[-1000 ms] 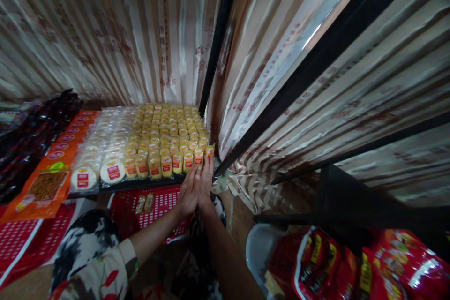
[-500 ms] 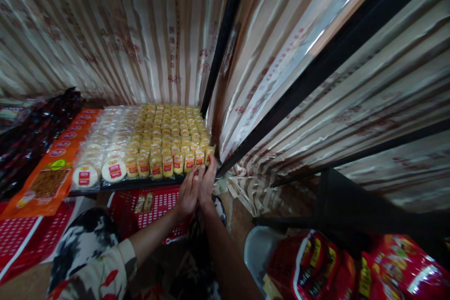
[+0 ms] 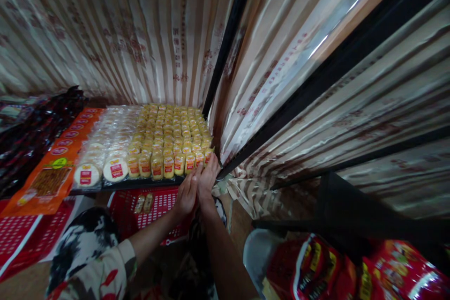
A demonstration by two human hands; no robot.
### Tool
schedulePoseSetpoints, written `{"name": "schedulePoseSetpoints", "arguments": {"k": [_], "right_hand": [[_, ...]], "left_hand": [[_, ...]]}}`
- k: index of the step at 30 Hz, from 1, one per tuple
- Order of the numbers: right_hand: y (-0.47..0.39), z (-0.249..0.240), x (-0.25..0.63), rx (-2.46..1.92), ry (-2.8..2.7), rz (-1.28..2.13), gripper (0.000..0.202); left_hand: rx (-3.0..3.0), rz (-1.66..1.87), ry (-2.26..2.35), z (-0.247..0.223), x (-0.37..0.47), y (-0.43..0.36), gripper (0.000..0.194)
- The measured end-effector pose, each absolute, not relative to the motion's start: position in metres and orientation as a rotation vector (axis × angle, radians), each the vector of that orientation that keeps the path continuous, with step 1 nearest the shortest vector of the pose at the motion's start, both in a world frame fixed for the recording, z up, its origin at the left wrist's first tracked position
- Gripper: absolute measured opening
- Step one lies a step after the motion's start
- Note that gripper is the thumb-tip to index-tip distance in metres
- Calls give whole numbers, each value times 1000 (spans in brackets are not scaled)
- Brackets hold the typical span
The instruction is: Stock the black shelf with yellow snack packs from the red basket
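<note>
Rows of small yellow wrapped snack cakes [image 3: 168,166] with red labels stand packed on a dark shelf [image 3: 140,184]. At the front right corner, my right hand [image 3: 208,179] lies with its fingers stretched out against the last cakes. Beside it, my left hand [image 3: 188,193] touches it along the thumb side, fingers extended toward the front row. Neither hand appears to grip a cake, though the fingertips partly cover the lower front of the row. Left of the cakes are round white wafers [image 3: 116,170] in clear wrap.
An orange snack bag [image 3: 49,183] and dark shiny packets [image 3: 31,136] lie farther left. Below the shelf, a red basket [image 3: 160,213] holds two small wrapped pieces. A black post [image 3: 253,145] stands right of my hands. Red snack bags [image 3: 312,267] sit at lower right.
The view has shifted slightly. My hands stay at the front right corner of the cakes, with the right fingers a little flatter against them.
</note>
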State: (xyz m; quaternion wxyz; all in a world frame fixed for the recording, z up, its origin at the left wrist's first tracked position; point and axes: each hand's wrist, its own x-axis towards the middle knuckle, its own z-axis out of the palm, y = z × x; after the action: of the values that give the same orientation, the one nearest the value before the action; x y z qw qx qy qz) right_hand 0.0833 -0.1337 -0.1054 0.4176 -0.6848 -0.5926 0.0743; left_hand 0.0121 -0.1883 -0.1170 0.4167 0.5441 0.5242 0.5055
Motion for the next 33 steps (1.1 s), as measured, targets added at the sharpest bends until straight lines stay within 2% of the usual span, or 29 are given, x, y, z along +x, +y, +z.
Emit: {"name": "schedulePoseSetpoints", "arguments": {"k": [10, 18, 33], "right_hand": [[-136, -120, 84, -1564, -1515, 265, 54], [-139, -126, 86, -1561, -1508, 256, 55], [-138, -135, 88, -1529, -1547, 245, 56]], "left_hand": [[1379, 1313, 1344, -114, 6, -186, 57], [1550, 1323, 1283, -114, 1, -188, 49], [1571, 1307, 1304, -115, -2, -185, 47]]}}
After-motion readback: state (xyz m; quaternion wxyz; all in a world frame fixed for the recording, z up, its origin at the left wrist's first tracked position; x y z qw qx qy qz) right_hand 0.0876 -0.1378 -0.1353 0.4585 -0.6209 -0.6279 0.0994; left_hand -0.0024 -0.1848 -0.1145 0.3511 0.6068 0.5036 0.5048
